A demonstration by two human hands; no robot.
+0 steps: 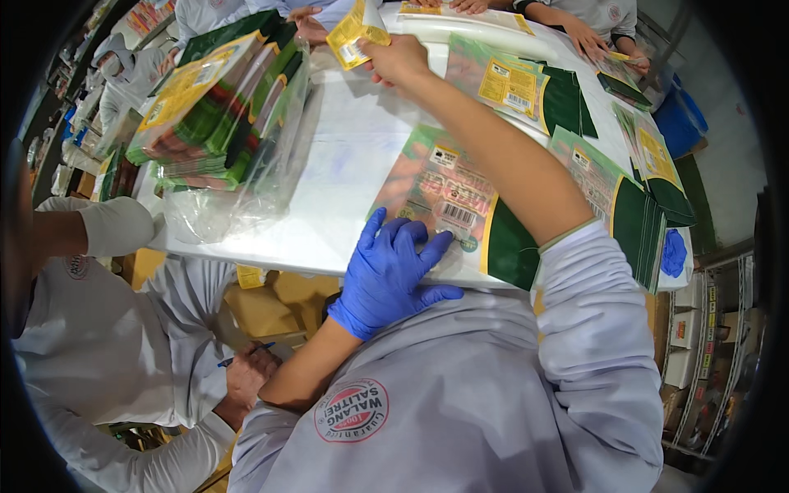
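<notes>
My left hand [394, 275], in a blue glove, lies with its fingers spread on the lower left part of a flat plastic pouch [514, 246]. That pouch is green with a yellow band and a printed clear-looking panel, close to the table's near edge. Stretched across the table, my bare right hand [400, 62] pinches a yellow label [357, 34] with a barcode; the label is bent and held up near the far side. My right forearm passes over the pouch and hides part of it.
A tall pile of pouches [197, 107] in clear plastic wrap stands left on the white table [329, 172]. More pouches [505, 90] and a stack [633, 218] lie right, beside a crumpled blue glove [674, 253]. Co-workers surround the table; one at left holds a pen [246, 355].
</notes>
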